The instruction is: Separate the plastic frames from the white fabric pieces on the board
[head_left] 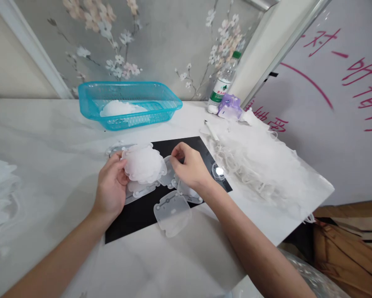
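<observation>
My left hand (113,182) is closed on the left edge of a stack of translucent white plastic sheets (145,162) with scalloped outlines, held above a black mat (136,223). Between the thumb and fingers of my right hand (189,163) is the edge of a single translucent sheet (167,174), just right of the stack. More of these sheets lie on the mat, partly hidden under the stack and my right hand. One loose sheet (172,213) overlaps the mat's front edge.
Behind the mat stands a blue plastic basket (130,120) with white pieces inside. A water bottle (221,87) and a purple packet (230,106) are at the back right. White stringy material is heaped (260,157) on the right, with another white pile (1,194) at far left.
</observation>
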Available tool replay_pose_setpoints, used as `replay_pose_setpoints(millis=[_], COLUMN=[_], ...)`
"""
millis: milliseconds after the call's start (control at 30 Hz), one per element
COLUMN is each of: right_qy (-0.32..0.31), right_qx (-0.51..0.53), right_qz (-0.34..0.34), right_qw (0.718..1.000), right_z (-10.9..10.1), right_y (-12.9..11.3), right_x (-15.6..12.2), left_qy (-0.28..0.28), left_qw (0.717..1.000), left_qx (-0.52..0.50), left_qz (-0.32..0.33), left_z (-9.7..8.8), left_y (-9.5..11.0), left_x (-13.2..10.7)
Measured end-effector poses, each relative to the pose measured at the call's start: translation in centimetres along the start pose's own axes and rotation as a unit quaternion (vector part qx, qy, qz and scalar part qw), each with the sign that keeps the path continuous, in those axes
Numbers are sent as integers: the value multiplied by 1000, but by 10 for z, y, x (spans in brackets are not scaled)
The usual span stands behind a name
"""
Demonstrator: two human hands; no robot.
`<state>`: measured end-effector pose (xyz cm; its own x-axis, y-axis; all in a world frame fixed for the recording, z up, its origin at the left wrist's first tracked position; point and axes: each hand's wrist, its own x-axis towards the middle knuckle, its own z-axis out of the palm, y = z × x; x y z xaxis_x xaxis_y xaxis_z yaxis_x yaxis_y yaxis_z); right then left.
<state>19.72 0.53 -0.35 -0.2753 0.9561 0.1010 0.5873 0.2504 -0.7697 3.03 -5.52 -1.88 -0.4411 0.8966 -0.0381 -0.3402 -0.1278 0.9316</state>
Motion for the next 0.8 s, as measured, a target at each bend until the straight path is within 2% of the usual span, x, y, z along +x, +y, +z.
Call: replay_pose_setpoints(millis=[100,200,433,800], right_qy=[29,60,40,45], right_qx=[6,35,39,-31], right_qz=[-16,-67,-190,-234], right_qw=[999,995,980,971], right_z=[1,2,5,8], right_y=[0,-3,-9,-5], right_x=[1,1,-5,-3], left_qy=[-3,-13,-22,-40], left_qw=[1000,1000,998,997], left_qx=[7,27,49,68], left_qz=[-2,-9,-17,-10], left_z=[1,1,3,0], left_y=[1,0,2,-1], left_x=[-1,-2,-5,-3])
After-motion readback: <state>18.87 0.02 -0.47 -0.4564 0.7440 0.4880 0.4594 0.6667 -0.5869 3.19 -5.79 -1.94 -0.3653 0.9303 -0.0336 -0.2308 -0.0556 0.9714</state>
